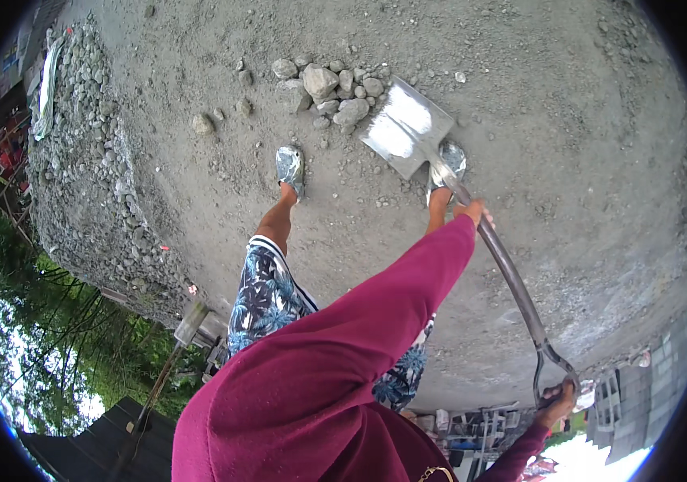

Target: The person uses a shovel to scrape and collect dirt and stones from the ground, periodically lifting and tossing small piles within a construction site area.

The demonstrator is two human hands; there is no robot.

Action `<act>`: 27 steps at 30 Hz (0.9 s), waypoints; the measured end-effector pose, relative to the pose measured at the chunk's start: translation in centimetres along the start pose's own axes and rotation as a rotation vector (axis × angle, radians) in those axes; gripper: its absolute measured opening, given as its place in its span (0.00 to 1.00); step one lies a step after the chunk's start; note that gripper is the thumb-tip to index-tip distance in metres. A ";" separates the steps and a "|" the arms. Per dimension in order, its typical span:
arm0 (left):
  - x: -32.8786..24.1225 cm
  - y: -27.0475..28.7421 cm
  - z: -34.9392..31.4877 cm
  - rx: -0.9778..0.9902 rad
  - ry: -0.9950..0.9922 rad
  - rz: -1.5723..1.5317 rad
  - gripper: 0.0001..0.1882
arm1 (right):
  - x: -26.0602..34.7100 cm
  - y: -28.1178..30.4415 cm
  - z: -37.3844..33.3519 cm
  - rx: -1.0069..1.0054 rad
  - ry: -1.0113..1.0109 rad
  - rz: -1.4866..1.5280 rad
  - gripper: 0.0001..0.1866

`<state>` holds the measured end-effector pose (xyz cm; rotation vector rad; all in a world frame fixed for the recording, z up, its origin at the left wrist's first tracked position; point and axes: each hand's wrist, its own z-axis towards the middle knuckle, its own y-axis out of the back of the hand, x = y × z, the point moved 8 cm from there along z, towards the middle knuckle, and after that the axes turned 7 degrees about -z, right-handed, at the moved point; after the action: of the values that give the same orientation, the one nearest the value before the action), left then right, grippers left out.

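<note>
A square-bladed shovel (511, 277) slants across in front of me, its worn, shiny metal blade at the far end and a D-shaped grip at the near right end. My left hand (474, 213) is closed round the shaft just behind the blade, with that arm reaching across my body. At the near right, my right hand (558, 403) is wrapped round the D-grip. The blade's left edge is beside a small heap of grey stones (331, 90); whether it touches them I cannot tell. My right shoe (453, 158) is partly hidden behind the blade and shaft.
Grey gravelly ground (520, 88) stretches all round, with a few loose stones (203, 124) left of the heap. A long bank of rubble (90, 185) lies along the left. My left shoe (290, 165) is planted near the heap. Grey blocks (661, 373) stand at the lower right.
</note>
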<state>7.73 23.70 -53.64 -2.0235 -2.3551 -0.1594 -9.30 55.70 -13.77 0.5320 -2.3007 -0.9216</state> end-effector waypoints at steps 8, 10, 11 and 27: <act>-35.3 12.2 6.3 -0.101 -0.389 -0.063 0.11 | -4.3 -34.0 -7.5 0.356 -0.039 0.190 0.06; -42.7 14.2 5.6 -0.129 -0.519 -0.051 0.12 | -5.1 -40.6 -8.2 0.454 -0.098 0.218 0.05; -45.6 15.1 5.2 -0.136 -0.573 -0.039 0.12 | -5.6 -43.8 -8.5 0.500 -0.128 0.235 0.05; -49.3 18.2 -27.1 -0.153 -0.983 -0.141 0.10 | 7.4 -34.0 -18.9 0.824 -0.076 0.258 0.07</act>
<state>32.08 -24.79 -30.18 -2.3412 -3.0588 0.8810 2.39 19.46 -24.49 0.5030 -2.6813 0.1692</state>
